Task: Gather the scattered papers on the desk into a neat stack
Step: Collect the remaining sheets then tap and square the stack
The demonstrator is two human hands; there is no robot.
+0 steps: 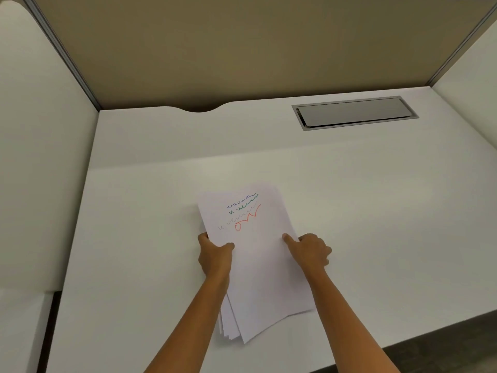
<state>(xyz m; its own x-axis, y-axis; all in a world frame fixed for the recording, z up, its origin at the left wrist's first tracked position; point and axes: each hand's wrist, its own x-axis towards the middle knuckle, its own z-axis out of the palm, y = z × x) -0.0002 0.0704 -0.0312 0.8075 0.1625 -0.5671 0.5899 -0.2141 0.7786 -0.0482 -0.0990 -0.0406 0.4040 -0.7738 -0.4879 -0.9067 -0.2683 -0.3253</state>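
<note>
White desk (376,197), matte, fills most of the view w/ a soft shadow band across its far half. It sits in a cubicle: tan fabric back panel (242,49) along the far edge, white side panel (40,130) on the left, another white side panel (468,76) on the right, w/ thin metal posts at both far corners. The far edge of the desktop has a shallow curved notch (200,109) left of ctr. A grey metal cable hatch (355,112) is set flush into the far right, lid down. A dark floor strip (443,354) shows past the near right edge. The papers (255,278) are at ctr, toward the near side, gathered into one pile & skewed a bit clockwise. Far edges are roughly lined up, but the near-left corners fan out, several sheets showing. The top sheet has blue, green, grey & red scribbles at its far end. The left hand (215,255) grasps the pile's left edge, thumb on top, fingers curled round the side. The right hand (309,250) grasps the right edge, one digit flat on the top sheet, the rest curled at the edge. Can't tell if the pile lies flat or is lifted.
</note>
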